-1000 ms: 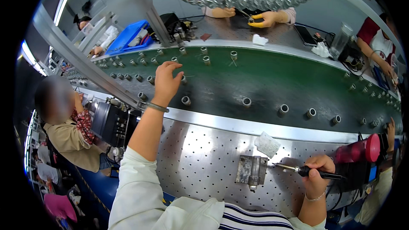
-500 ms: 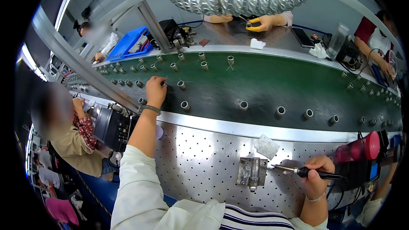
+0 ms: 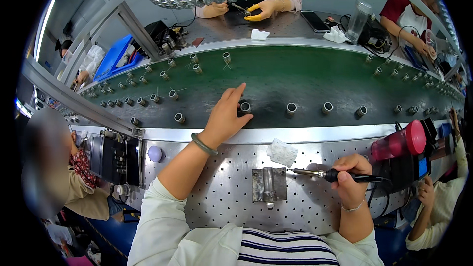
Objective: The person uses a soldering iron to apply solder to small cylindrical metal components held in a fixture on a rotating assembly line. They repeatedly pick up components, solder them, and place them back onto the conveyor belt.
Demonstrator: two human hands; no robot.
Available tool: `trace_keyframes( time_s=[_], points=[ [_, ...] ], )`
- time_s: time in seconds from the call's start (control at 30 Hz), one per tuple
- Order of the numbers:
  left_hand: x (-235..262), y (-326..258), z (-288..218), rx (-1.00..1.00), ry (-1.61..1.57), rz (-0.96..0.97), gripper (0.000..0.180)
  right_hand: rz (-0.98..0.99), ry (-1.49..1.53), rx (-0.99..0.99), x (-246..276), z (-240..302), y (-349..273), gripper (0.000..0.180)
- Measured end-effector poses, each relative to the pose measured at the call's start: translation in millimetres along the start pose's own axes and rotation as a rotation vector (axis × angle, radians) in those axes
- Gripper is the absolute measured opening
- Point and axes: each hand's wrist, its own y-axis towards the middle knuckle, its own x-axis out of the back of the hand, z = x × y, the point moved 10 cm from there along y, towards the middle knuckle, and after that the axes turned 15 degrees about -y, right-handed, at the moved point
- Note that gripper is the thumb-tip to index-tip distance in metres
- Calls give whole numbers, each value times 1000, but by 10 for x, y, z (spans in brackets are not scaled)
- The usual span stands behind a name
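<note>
My left hand (image 3: pixel 225 113) reaches over the green conveyor belt (image 3: pixel 276 81), fingers spread. A small metal cylinder (image 3: pixel 245 108) stands upright between its thumb and fingers, not visibly gripped. In my right hand (image 3: pixel 351 180) is a soldering iron (image 3: pixel 315 173), its tip pointing left just above the perforated metal worktop (image 3: pixel 207 207). Left of the tip sits a small metal fixture (image 3: pixel 268 187) with a rounded bar along its middle. A whitish, stained pad (image 3: pixel 282 152) lies just behind the fixture.
More metal cylinders (image 3: pixel 291 109) stand along the belt, some with thin wires. To the right are a red cup (image 3: pixel 400 140) and a black box. Left are a lilac round object (image 3: pixel 154 153) and black equipment (image 3: pixel 109 160). Across the belt, a co-worker's gloved hand (image 3: pixel 263 10) holds a small part.
My left hand has moved right along the belt from the wired cylinders, and its fingers have spread beside another cylinder. The view has shifted; my right hand still holds the soldering iron.
</note>
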Motion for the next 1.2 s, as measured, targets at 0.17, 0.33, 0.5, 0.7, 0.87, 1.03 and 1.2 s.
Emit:
trace_keyframes(
  time_s=[0.17, 0.33, 0.5, 0.7, 0.87, 1.03, 1.2],
  points=[
    [-100, -36, 45, -51, 67, 127, 29, 13, 25, 15, -17, 48, -28, 12],
    [-22, -195, -5, -54, 89, 167, 35, 39, 16, 60, -39, 102, -44, 11],
    [62, -246, 92, 107, -83, 87, 33, 6, -11, 37, -5, 65, -32, 12],
    [-414, -698, -192, 589, -975, 416, 30, -42, -22, 38, 18, 45, -20, 17],
    [-708, -894, -313, 688, -1151, 564, 21, -22, -37, 59, -35, 23, -26, 18],
    [-913, -846, -309, 666, -1215, 778, 20, -24, -41, 24, -46, -37, -31, 18],
    [-956, -1075, -509, 604, -1066, 955, 51, 2, -45, 38, -52, -67, -28, 17]
  ],
)
